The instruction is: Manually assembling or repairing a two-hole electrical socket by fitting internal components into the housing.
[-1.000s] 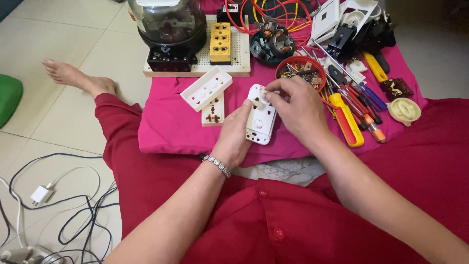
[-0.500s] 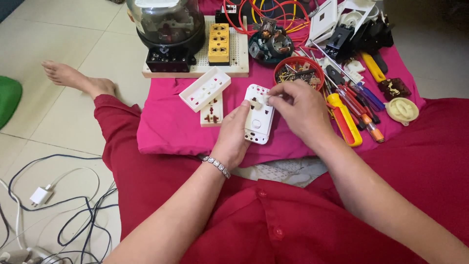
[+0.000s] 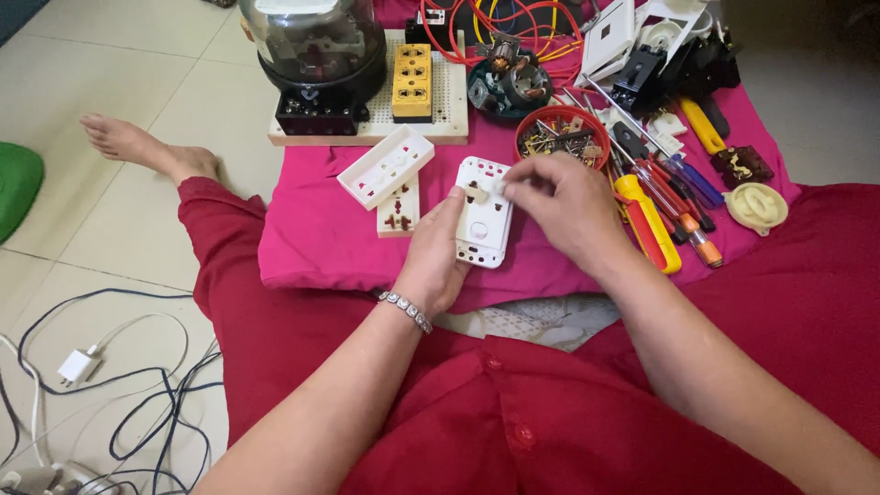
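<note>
Over the pink cloth [image 3: 321,243], the white socket plate [image 3: 484,220] sits in the left hand [image 3: 438,261], which grips it from below. The right hand [image 3: 561,206] pinches a small piece at its top. Just beside lie a white socket cover [image 3: 385,167], a red bowl [image 3: 561,136] of small parts and screwdrivers [image 3: 655,215].

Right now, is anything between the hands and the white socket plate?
No. The left hand holds the white socket plate from below, and the right hand has its fingertips on the plate's top. Nothing visible sits between them.
</note>
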